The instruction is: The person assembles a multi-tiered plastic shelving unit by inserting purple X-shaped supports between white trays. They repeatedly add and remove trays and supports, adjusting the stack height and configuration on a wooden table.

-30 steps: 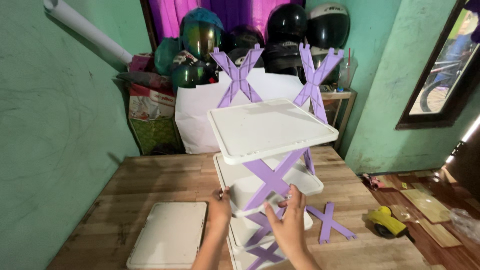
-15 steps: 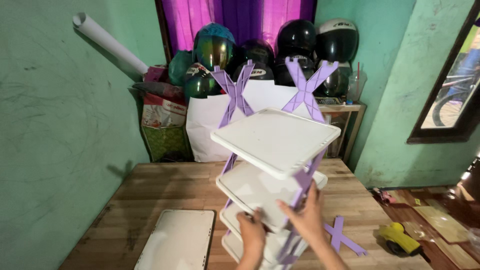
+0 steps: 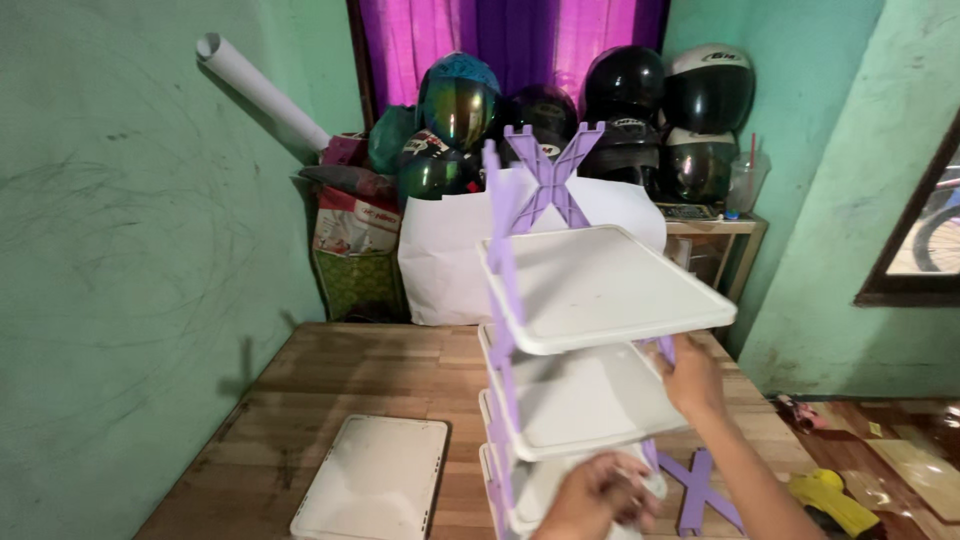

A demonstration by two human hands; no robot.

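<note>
A tiered plastic rack stands on the wooden table (image 3: 380,370), with white square shelves (image 3: 600,285) joined by purple X-shaped supports (image 3: 548,180). My right hand (image 3: 690,375) grips the rack's right side, at a purple support between the top two shelves. My left hand (image 3: 600,495) holds the front edge of a lower shelf near the bottom of the frame. Two purple supports stick up above the top shelf.
A loose white shelf (image 3: 375,480) lies flat on the table at the left. A spare purple X support (image 3: 705,490) lies at the right, near a yellow tool (image 3: 830,500) on the floor. Helmets (image 3: 460,100), bags and a rolled paper tube (image 3: 265,90) fill the back.
The rack has been turned about its upright axis, so a purple side now faces me edge-on. My right hand moved up to the right side and my left hand dropped lower.
</note>
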